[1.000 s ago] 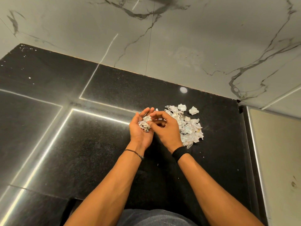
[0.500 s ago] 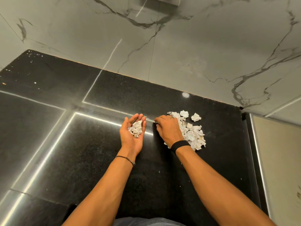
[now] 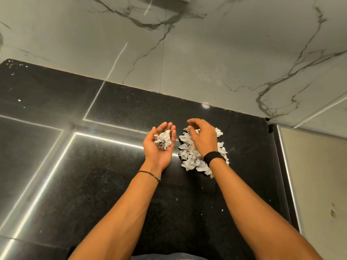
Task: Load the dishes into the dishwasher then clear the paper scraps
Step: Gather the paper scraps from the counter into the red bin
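A: Left hand point(image 3: 158, 147)?
B: Cupped palm-up, holding crumpled scraps point(image 3: 163, 140).
A: Right hand point(image 3: 202, 137)?
B: Loosely curled above the paper pile point(image 3: 191, 156) on the black counter point(image 3: 93, 175); whether it gripped anything couldn't be determined, and it hid part of the pile.

Nothing readable here. The scraps point(image 3: 189, 152) heaped on the black table point(image 3: 93, 166) carry dark flecks of print, and so does the wad point(image 3: 163, 140) cupped in the left hand point(image 3: 158, 147), at nine o'clock from the heap, but every mark is too small and too crumpled to make out a single letter or number. No label, brand or sign shows anywhere else.
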`<action>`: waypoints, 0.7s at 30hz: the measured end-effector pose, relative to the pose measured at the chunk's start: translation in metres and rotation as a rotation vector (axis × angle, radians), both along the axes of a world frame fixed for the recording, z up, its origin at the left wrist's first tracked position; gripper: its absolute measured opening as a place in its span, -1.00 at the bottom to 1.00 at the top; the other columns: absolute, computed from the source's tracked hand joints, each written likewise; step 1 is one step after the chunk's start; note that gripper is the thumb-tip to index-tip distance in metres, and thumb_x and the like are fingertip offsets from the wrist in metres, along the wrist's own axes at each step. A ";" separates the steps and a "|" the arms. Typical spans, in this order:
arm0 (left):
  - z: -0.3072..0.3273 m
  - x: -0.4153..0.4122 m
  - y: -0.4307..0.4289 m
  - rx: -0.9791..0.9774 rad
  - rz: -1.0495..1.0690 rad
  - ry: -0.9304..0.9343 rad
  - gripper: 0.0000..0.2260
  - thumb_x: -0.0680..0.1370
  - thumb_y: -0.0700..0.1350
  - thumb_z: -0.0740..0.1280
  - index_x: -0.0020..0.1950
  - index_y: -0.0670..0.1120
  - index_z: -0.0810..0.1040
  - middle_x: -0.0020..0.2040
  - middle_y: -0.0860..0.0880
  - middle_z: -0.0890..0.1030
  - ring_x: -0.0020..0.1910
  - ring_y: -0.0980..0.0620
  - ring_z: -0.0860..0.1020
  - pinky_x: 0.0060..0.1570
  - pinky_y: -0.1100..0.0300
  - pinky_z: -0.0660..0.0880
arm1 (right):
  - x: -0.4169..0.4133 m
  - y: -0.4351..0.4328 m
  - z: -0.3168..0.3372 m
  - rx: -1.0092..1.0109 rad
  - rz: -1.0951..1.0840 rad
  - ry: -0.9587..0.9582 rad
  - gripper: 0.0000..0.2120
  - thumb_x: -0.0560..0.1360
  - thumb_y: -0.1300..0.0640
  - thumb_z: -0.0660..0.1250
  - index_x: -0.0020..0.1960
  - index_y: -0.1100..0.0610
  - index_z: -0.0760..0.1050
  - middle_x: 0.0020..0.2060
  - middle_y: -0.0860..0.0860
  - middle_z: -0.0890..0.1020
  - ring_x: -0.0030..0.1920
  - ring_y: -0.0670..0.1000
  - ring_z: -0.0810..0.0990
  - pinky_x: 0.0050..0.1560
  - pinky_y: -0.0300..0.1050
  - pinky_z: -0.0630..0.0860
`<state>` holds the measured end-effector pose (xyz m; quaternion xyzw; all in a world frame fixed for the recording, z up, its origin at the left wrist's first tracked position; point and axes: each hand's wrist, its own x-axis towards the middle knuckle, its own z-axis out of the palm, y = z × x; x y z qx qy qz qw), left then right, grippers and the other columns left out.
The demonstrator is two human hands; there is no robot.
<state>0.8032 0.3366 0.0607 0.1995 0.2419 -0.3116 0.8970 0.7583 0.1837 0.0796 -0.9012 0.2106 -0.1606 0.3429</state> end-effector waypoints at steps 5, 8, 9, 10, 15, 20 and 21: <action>0.000 0.000 0.001 0.041 -0.037 -0.027 -0.66 0.69 0.00 0.22 0.12 -0.24 0.64 0.14 -0.22 0.68 0.13 -0.16 0.67 0.19 0.04 0.59 | 0.011 -0.028 -0.025 -0.353 0.071 0.386 -0.73 0.59 0.17 0.36 0.27 0.05 0.62 0.14 0.06 0.67 0.19 0.16 0.58 0.22 0.10 0.52; 0.000 0.000 0.001 0.085 -0.050 -0.049 -0.64 0.69 0.03 0.21 0.16 -0.23 0.63 0.17 -0.22 0.68 0.14 -0.17 0.67 0.18 0.04 0.59 | 0.006 -0.026 -0.023 -0.355 0.011 0.327 -0.80 0.58 0.13 0.38 0.19 0.05 0.64 0.05 0.02 0.71 0.13 0.13 0.59 0.15 0.09 0.54; 0.000 0.000 0.000 0.103 -0.055 -0.057 -0.64 0.69 0.03 0.22 0.17 -0.23 0.63 0.18 -0.22 0.67 0.15 -0.17 0.67 0.18 0.04 0.60 | 0.002 -0.025 -0.021 -0.341 -0.030 0.274 -0.82 0.58 0.13 0.38 0.17 0.05 0.64 0.02 0.01 0.71 0.10 0.11 0.59 0.13 0.07 0.53; 0.000 0.000 -0.002 0.121 -0.056 -0.064 -0.64 0.68 0.04 0.23 0.18 -0.23 0.63 0.20 -0.22 0.66 0.16 -0.17 0.66 0.19 0.04 0.59 | -0.003 -0.024 -0.018 -0.301 -0.071 0.207 -0.83 0.57 0.13 0.38 0.15 0.04 0.64 0.01 0.01 0.71 0.08 0.10 0.59 0.12 0.02 0.52; 0.004 -0.003 -0.016 0.159 -0.095 -0.093 -0.62 0.67 0.05 0.25 0.28 -0.22 0.59 0.28 -0.25 0.63 0.23 -0.18 0.63 0.30 0.00 0.54 | -0.026 -0.005 0.017 0.052 -0.099 -0.126 -0.85 0.58 0.09 0.39 0.13 0.01 0.65 0.00 -0.13 0.68 0.05 -0.07 0.58 0.06 -0.22 0.47; 0.007 -0.006 -0.025 0.105 -0.125 -0.083 -0.62 0.67 0.06 0.22 0.30 -0.18 0.57 0.26 -0.25 0.62 0.26 -0.22 0.60 0.35 -0.07 0.48 | -0.031 0.012 0.036 0.339 0.164 -0.071 -0.82 0.56 0.07 0.43 0.16 -0.04 0.66 0.03 -0.20 0.70 0.08 -0.18 0.63 0.04 -0.31 0.54; 0.007 -0.007 -0.024 0.066 -0.110 -0.060 -0.64 0.67 0.04 0.22 0.27 -0.20 0.59 0.27 -0.25 0.62 0.27 -0.22 0.60 0.37 -0.06 0.48 | -0.028 0.009 0.033 0.330 0.102 -0.104 -0.85 0.58 0.09 0.42 0.14 -0.01 0.67 0.00 -0.19 0.70 0.05 -0.19 0.63 0.03 -0.32 0.54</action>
